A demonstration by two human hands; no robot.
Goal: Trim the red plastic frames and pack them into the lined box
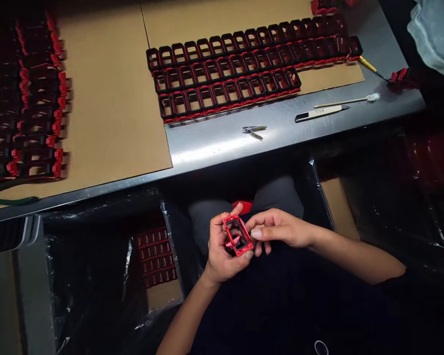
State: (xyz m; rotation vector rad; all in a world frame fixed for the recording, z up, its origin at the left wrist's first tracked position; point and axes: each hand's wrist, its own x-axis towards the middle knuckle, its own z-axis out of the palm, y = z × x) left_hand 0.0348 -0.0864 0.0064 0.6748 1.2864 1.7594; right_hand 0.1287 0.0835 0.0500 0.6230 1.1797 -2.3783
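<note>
- The left forearm rises from the bottom edge, wrist bent so that the left hand (220, 254) cups upward; the right forearm comes in from the right, almost level.
- The left hand is closed around a rectangular frame (244, 250), its thumb against the lower corner and its other fingers wrapped behind the far side.
- The right hand (281, 229) is half curled, thumb and index finger drawn together at the frame's right edge; whether they pinch it or only lie against it, I cannot tell.
- The frame is held above the lap, tilted, its opening facing up toward the wearer. It has a bright red rim, a black inner lining and an open middle; a small red tab shows at its lower left.
- Behind the hands are the wearer's knees (277, 195), in dark grey cloth.
- To the left, a black plastic liner (92, 276) surrounds stacked red parts (157, 256).
- Beyond, on the metal table (214, 148), lie nippers (255, 131), a craft knife (320, 113) and a white-tipped stick (348, 102).
- Farther off, three rows of red-and-black frames (227, 104) stand mostly on cardboard (111, 113); more frames crowd the table's left side.
</note>
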